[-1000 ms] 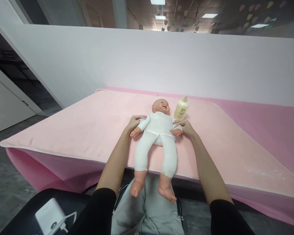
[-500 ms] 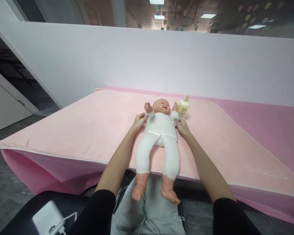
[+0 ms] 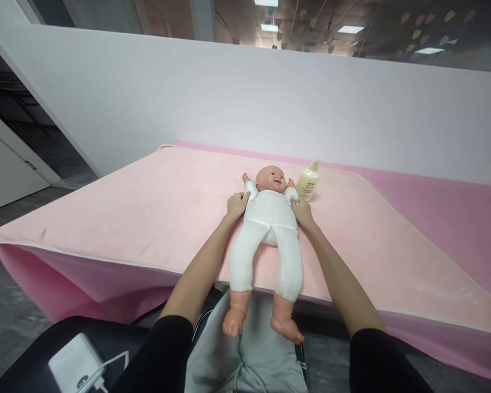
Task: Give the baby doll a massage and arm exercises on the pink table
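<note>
A baby doll (image 3: 271, 210) with a white cloth body lies on its back on the pink cloth, head away from me. Its bare feet stick out past the near edge, above my lap. My left hand (image 3: 237, 206) is closed around the doll's upper arm on the left side, and my right hand (image 3: 303, 213) grips the other arm near the elbow. Both doll arms are bent up beside its head. Just beyond my right hand stands a pale yellow pump bottle (image 3: 308, 182), leaning slightly to the right in view.
A light pink cloth (image 3: 147, 218) covers the table, over a darker pink cover (image 3: 437, 202). Behind it rises a white wall (image 3: 270, 103) with glass above. At lower left a white power bank (image 3: 77, 363) with a cable lies on a black seat (image 3: 36, 349).
Both doll hands have moved outward and lower beside its head. My left hand has shifted slightly right and its fingers have curled more around the arm.
</note>
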The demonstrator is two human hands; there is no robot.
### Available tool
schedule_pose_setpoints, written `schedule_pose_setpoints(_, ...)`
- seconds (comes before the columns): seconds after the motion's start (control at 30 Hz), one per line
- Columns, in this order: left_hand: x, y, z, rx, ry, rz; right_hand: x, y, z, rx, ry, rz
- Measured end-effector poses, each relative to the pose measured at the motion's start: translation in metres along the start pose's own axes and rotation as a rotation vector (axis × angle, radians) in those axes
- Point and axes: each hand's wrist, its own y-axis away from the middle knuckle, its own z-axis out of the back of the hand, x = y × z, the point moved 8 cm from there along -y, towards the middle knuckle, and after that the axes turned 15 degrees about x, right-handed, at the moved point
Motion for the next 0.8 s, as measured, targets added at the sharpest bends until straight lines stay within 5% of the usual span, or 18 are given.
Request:
schedule_pose_setpoints(0.2,0.003,0.001,-0.009,0.192,0.636,-0.061,-0.018,0.001,-0.004,0.279,-0.538,-0.012)
schedule_pose_setpoints(0.37,0.001,0.003,-0.004,0.181,0.752,-0.083,-0.016,0.010,-0.002,0.430,-0.699,-0.007)
schedule_pose_setpoints(0.57,0.007,0.005,0.001,0.102,0.722,-0.135,-0.021,0.011,0.011,0.282,-0.679,0.056)
schedule_pose_setpoints(0.8,0.002,0.010,0.002,0.118,0.741,-0.131,-0.022,0.012,0.011,0.252,-0.675,-0.007)
